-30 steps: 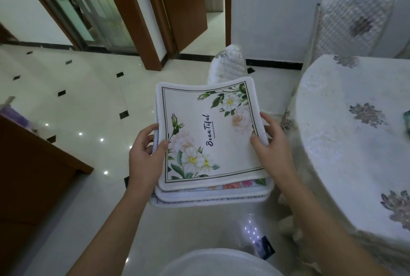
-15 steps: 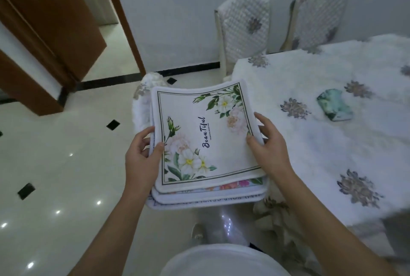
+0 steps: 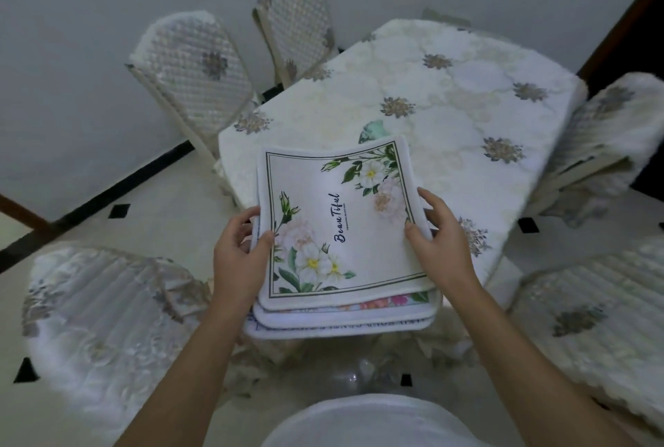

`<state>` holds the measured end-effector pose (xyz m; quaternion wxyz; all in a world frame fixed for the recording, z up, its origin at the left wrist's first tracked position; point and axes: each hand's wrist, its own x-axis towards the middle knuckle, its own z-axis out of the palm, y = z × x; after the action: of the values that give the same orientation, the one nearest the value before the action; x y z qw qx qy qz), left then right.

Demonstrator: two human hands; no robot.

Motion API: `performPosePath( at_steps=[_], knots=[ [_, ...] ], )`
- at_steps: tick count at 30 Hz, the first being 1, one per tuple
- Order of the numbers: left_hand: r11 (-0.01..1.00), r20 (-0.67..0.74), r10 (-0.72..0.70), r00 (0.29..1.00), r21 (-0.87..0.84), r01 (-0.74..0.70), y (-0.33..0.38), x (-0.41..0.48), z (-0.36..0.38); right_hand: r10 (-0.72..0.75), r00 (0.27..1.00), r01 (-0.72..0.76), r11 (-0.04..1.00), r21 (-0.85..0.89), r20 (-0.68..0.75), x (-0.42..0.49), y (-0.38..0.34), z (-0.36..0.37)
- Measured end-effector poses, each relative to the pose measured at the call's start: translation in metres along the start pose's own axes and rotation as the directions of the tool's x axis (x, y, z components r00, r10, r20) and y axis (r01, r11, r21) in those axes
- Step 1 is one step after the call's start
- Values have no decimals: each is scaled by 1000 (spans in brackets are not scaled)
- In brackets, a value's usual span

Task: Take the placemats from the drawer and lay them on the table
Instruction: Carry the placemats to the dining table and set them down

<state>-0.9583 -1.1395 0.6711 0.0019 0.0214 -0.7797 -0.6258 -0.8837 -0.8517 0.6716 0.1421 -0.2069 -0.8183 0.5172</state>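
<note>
Squarely over the near corner of the desk (image 3: 449,98), a stack of placemats (image 3: 341,231) is held flat between a person's two bare hands. The left grip (image 3: 239,259) pinches the stack's left edge, thumb on top and fingers curled underneath. The right grip (image 3: 443,245) pinches the right edge the same way, thumb pressed on the top mat (image 3: 323,202) and fingers wrapped round the side. The top mat is white with a thin green border, white and pink flowers and the word "BeauTiful"; the edges of at least three more mats show beneath it. Whether the stack touches the desk cannot be told. A white cloth (image 3: 413,80) with grey-gold flower motifs covers the desk, and a teal object (image 3: 372,130) near its middle lies half hidden behind the stack's far edge. Chairs (image 3: 190,80) in quilted white covers stand along the desk's sides.
</note>
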Motion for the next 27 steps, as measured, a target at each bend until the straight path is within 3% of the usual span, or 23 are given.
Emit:
performPosePath(
  at_steps=[7,18,22,27],
  knots=[
    [999,32,13,999,32,-14,11,36,29,46,998,-45,998,39,-31,37,14,-5],
    [986,-128,-107,986,117,122,-5,61,41,22,986,-33,997,66,167,105,40,27],
    [985,-71,-120,990,117,127,-11,72,55,87,987,-94,994,49,132,112,56,22],
    [984,104,-125,987,142,109,-17,104,91,190,982,-190,981,34,14,109,81,8]
  ],
)
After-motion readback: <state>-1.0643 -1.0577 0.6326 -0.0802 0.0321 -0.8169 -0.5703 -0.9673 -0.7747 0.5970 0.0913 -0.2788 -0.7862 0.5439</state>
